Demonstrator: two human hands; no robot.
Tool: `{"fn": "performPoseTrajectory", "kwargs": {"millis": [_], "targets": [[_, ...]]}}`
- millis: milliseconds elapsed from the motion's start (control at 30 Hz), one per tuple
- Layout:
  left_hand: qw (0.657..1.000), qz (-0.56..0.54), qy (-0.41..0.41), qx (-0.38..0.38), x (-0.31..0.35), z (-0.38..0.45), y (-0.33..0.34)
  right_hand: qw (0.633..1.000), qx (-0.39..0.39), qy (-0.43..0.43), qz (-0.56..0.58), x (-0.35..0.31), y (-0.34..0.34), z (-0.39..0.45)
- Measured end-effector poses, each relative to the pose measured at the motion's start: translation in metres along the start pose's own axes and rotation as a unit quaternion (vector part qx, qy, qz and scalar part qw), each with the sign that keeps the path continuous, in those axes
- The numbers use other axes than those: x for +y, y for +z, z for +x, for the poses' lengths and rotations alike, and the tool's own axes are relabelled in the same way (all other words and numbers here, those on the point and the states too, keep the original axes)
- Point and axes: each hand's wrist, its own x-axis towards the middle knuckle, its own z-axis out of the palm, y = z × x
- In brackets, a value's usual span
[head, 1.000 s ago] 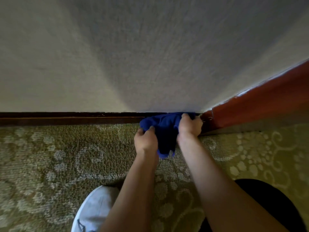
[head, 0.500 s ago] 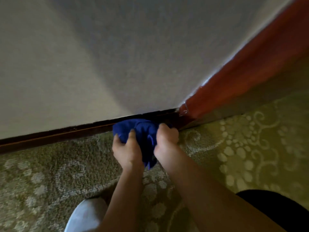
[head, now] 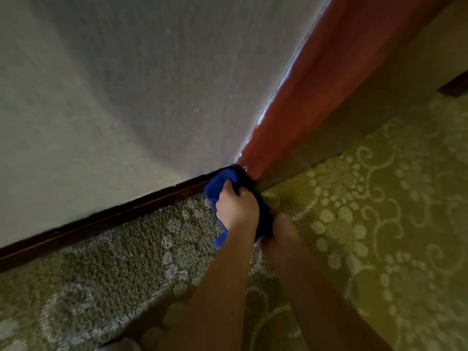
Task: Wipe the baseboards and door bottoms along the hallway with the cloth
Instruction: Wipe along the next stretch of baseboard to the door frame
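Observation:
A bunched blue cloth [head: 217,184] is pressed against the right end of the dark wooden baseboard [head: 101,219], right where it meets the reddish-brown door frame [head: 298,97]. My left hand [head: 236,205] grips the upper part of the cloth at the baseboard. My right hand [head: 281,233] sits lower and nearer to me, holding the cloth's dark trailing end on the carpet. Part of the cloth is hidden between the two hands.
A textured pale wall [head: 114,84] rises above the baseboard. Patterned green carpet [head: 379,224] covers the floor. To the right of the door frame runs a beige surface [head: 367,92]. A dark corner of something [head: 455,86] shows at the far right edge.
The view has swung right and tilted. The hands and cloth stay at the baseboard's end by the door frame; my right hand has dropped back below my left hand.

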Motion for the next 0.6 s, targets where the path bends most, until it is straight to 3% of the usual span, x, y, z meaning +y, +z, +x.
{"fn": "performPoseTrajectory", "kwargs": {"millis": [133, 233, 367, 467, 533, 600], "targets": [[0.978, -0.144, 0.135, 0.063, 0.021, -0.039, -0.001, 0.995, 0.018, -0.082, 0.061, -0.019, 0.0, 0.022], [0.977, -0.102, 0.175, 0.06, 0.022, -0.038, 0.009, 0.993, 0.004, -0.12, 0.01, -0.039, 0.0, 0.043], [0.999, 0.0, 0.05, 0.008, -0.012, 0.001, 0.009, 0.994, 0.047, -0.052, -0.088, -0.006, -0.012, 0.064], [0.997, 0.005, -0.064, -0.051, -0.026, 0.03, 0.002, 0.995, 0.043, -0.029, -0.086, 0.013, -0.02, 0.058], [0.998, -0.015, -0.044, -0.045, -0.019, 0.021, 0.003, 0.995, 0.049, -0.067, -0.06, 0.007, -0.014, 0.048], [0.997, -0.042, 0.065, 0.017, -0.005, -0.004, 0.001, 0.99, 0.07, -0.125, -0.004, -0.006, 0.0, 0.035]]}}
